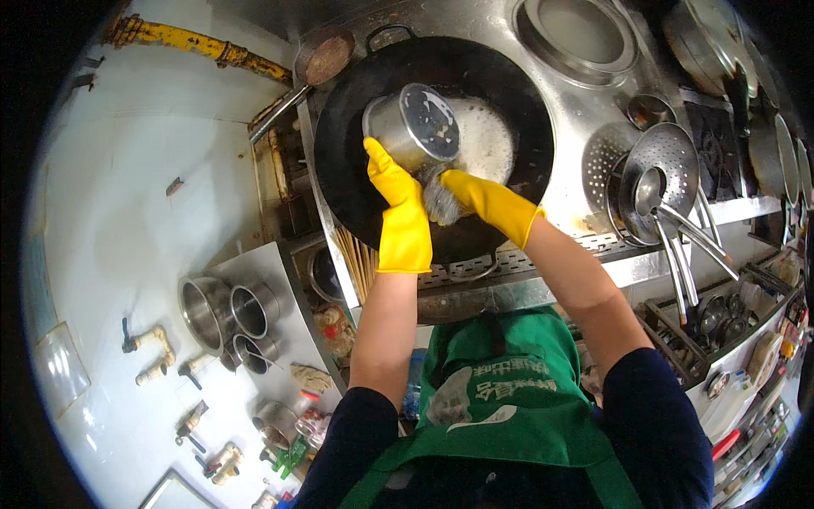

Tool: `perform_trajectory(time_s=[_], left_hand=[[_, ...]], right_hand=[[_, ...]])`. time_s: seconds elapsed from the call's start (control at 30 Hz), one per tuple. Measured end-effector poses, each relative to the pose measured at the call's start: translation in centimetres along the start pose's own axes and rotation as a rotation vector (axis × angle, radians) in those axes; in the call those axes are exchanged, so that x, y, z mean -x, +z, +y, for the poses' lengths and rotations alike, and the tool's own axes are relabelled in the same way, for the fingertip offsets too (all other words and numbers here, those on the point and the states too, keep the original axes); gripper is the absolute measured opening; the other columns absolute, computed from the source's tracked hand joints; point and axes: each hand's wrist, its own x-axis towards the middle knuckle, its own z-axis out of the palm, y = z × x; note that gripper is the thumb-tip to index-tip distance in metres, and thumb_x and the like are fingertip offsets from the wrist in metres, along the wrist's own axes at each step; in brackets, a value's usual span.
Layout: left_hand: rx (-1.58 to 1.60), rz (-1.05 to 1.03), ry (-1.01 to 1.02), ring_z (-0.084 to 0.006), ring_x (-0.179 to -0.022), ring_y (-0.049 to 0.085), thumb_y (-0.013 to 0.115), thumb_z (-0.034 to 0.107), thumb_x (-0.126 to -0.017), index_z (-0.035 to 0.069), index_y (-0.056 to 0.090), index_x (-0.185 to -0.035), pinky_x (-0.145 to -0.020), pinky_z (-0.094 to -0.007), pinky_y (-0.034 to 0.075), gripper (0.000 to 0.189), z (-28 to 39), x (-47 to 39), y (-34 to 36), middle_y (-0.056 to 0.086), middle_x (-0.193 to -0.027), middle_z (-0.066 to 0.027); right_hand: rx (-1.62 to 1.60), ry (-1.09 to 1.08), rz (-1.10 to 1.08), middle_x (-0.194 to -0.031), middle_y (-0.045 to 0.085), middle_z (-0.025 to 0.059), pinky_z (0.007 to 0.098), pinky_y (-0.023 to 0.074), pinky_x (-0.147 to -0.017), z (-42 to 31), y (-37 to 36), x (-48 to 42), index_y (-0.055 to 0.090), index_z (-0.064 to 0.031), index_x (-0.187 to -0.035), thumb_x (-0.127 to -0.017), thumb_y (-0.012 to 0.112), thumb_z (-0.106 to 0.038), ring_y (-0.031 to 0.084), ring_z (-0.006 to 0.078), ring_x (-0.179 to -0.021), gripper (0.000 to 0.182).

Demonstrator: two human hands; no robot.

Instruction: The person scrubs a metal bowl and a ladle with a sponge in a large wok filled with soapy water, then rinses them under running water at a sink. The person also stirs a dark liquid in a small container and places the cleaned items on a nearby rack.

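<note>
A stainless steel pot [389, 130] is tilted over a large black wok [346, 172]. Its round end faces up and right, with wet patches and bits of foam on it. My left hand [397, 191], in a yellow rubber glove, grips the pot from the near left side, thumb side up along the wall. In my right hand [480, 194], also gloved in yellow, is a grey metal scouring pad [441, 200], pressed close below the pot's near side. Foamy whitish water [486, 140] lies in the wok's bottom.
At the right, perforated strainers [668, 159] and ladles with long handles [683, 273] overhang the steel counter [572, 121]. A round basin of cloudy water [579, 32] is set behind. Left are a long-handled pan [327, 60], bamboo sticks [356, 257] and steel pots [206, 312].
</note>
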Motion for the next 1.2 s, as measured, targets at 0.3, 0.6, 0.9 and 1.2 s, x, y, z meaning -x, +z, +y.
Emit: perform_trajectory(time_s=[0.3, 0.6, 0.9, 1.2], left_hand=[[0.385, -0.16, -0.251, -0.0331, -0.135, 0.039, 0.06, 0.061, -0.087, 0.019, 0.041, -0.146, -0.109, -0.0533, 0.036, 0.075, 7.7, -1.7, -3.8, 0.042, -0.148, -0.0115], [0.142, -0.352, -0.006, -0.0318, -0.133, 0.043, 0.053, 0.05, -0.095, 0.015, 0.05, -0.139, -0.109, -0.0548, 0.037, 0.057, 8.1, -0.2, -6.0, 0.041, -0.15, -0.0084], [0.161, -0.232, -0.218, -0.0314, -0.134, 0.042, 0.053, 0.055, -0.095, 0.012, 0.048, -0.141, -0.111, -0.05, 0.036, 0.063, 10.9, 13.9, 3.5, 0.043, -0.149, -0.0102], [0.168, -0.295, -0.42, -0.0329, -0.131, 0.045, 0.067, 0.045, -0.09, 0.005, 0.046, -0.141, -0.109, -0.0477, 0.041, 0.068, 5.4, 22.4, 14.0, 0.045, -0.146, -0.0146]], right_hand=[[1.079, -1.303, 0.983, -0.12, 0.063, 0.0161, 0.0433, 0.0456, -0.098, -4.3, 4.4, 15.7, 0.063, -0.0083, -0.12, -0.081, 0.07, -0.018, 0.056, 0.0363, -0.115, 0.041], [1.336, -0.84, 1.783, -0.113, 0.066, 0.0168, 0.0413, 0.0511, -0.09, -1.4, -18.4, 40.6, 0.064, -0.0109, -0.12, -0.078, 0.056, 0.002, 0.063, 0.0351, -0.103, 0.044], [1.713, 0.057, 1.256, -0.112, 0.067, 0.0185, 0.0445, 0.0506, -0.088, -1.9, -35.8, 53.2, 0.066, -0.0124, -0.113, -0.081, 0.059, -0.01, 0.063, 0.0383, -0.105, 0.033], [1.351, -0.013, 0.663, -0.096, 0.07, 0.0186, 0.0413, 0.0499, -0.078, -3.1, -40.7, 56.9, 0.067, -0.0037, -0.105, -0.086, 0.069, -0.04, 0.065, 0.0322, -0.086, 0.041]])
